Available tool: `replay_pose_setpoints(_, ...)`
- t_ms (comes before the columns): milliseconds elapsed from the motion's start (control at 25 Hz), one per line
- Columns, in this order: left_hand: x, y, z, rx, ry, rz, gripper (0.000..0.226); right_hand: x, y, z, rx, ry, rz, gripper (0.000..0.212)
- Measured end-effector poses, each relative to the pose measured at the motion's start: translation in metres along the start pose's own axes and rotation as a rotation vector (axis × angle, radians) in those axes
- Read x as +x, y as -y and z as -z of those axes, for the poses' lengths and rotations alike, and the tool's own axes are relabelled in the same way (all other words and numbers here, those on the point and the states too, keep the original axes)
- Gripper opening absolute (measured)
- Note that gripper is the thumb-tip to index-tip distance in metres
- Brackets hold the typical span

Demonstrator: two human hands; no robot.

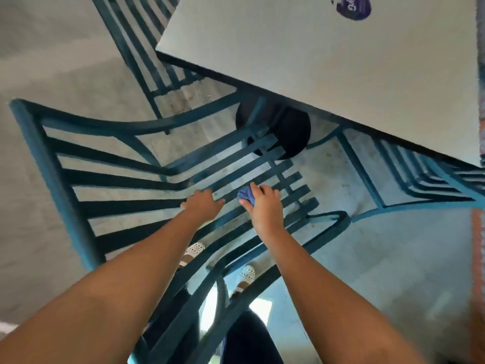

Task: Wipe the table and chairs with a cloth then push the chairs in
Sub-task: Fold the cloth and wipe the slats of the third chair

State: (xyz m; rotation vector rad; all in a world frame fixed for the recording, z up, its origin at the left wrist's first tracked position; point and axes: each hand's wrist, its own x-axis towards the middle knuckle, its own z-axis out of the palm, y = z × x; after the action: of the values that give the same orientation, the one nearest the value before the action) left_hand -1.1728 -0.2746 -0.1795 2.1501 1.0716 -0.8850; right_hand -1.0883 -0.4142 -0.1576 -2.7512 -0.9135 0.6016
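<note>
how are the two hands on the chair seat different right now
The right hand grips a bunched blue cloth against the slats; the left hand holds nothing. The left hand lies with fingers spread flat on a slat, while the right hand's fingers curl round the cloth. Both rest on the seat of the same teal slatted chair.

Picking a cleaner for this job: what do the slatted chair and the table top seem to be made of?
The chair looks like painted metal: thin flat teal slats and curved tube arms, with a dull finish. The table top looks like smooth pale laminate with a dark edge band, though stone or coated wood cannot be ruled out.
</note>
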Motion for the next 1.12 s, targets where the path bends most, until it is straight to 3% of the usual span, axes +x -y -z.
replay_pose_setpoints(240,0.009,0.005,-0.008,-0.012,-0.058,0.077,0.072,0.051,0.001,-0.011,-0.014,0.132,0.151,0.064)
replay_pose_setpoints(640,0.109,0.046,-0.012,0.074,-0.16,0.065,0.084,0.15,0.042,-0.097,0.325,0.192,0.106,0.05)
replay_pose_setpoints(760,0.146,0.056,-0.019,0.095,-0.203,0.092,0.095,0.185,0.051,-0.125,0.313,0.238,0.111,0.049)
replay_pose_setpoints(960,0.185,0.06,-0.034,0.028,-0.251,0.133,0.105,0.205,0.065,-0.156,0.495,0.06,0.211,0.039)
replay_pose_setpoints(1040,0.197,0.062,-0.041,-0.007,-0.268,0.14,0.107,0.207,0.065,-0.17,0.47,-0.006,0.299,0.043)
replay_pose_setpoints(1120,0.205,0.066,-0.047,-0.038,-0.298,0.127,0.108,0.21,0.061,-0.187,0.365,0.032,0.395,0.052)
